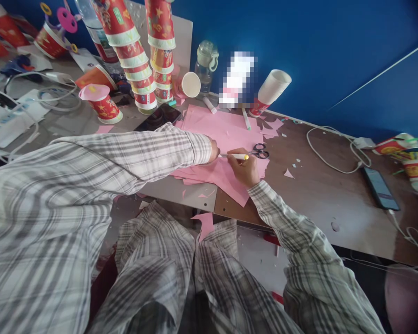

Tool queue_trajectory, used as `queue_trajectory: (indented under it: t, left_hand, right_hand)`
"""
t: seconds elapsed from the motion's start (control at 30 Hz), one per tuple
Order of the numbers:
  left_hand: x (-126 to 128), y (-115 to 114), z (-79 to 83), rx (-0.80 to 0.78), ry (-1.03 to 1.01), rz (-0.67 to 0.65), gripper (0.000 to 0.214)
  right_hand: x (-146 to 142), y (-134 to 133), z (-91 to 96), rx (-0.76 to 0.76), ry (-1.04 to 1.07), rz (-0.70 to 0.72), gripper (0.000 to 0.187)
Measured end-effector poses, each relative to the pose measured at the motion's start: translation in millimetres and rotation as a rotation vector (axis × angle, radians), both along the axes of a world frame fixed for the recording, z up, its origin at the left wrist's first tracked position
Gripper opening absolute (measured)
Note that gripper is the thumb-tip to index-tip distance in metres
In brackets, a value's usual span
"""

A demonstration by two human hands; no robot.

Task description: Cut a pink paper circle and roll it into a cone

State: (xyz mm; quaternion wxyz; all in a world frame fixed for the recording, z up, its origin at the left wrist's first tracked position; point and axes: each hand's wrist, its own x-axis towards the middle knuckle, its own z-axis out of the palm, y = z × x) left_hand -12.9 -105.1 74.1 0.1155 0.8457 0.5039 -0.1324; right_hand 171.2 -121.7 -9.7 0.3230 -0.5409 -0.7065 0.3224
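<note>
My right hand [243, 168] is closed around a white marker with a yellow end [235, 157], its tip pointing left onto a sheet of pink paper [216, 132] spread on the table. My left hand [213, 150] rests on the same pink sheet just left of the marker tip; the plaid sleeve hides most of it and its fingers do not show. Black-handled scissors [260, 151] lie on the paper right behind my right hand.
Stacks of red paper cups [139, 69] stand at the back, with a clear bottle [206, 62], loose markers [209, 105], a tipped white cup [273, 86] and a dark phone [159, 118]. A second phone [380, 188] on a white cable lies at right. Pink scraps litter the brown table [316, 195].
</note>
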Motion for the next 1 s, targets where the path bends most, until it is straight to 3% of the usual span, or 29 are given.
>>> queue_trajectory:
  t: [0.13,0.4,0.53,0.67,0.8,1.0]
  left_hand:
    - [3,-5,12.0,-0.033,0.18,-0.054,0.064]
    - [8,-8,18.3,-0.032,0.346,-0.121,0.068]
    - [8,-7,18.0,-0.03,0.343,-0.117,0.072]
    - [6,-4,14.9,-0.03,0.323,-0.104,0.074]
    - [1,1,9.7,-0.034,0.259,-0.089,0.078]
    - [-7,5,10.6,-0.048,0.138,-0.041,0.072]
  right_hand:
    - [-2,-22,-8.8,0.08,-0.09,0.01,0.014]
    - [-13,-51,-19.7,0.242,-0.347,0.181,0.018]
    - [-26,-61,-11.6,0.274,-0.374,0.312,0.016]
    - [-29,-64,-1.7,0.301,-0.329,0.348,0.02]
    - [-10,-70,4.1,0.29,-0.287,0.366,0.021]
    - [17,-79,6.3,0.287,-0.253,0.277,0.017]
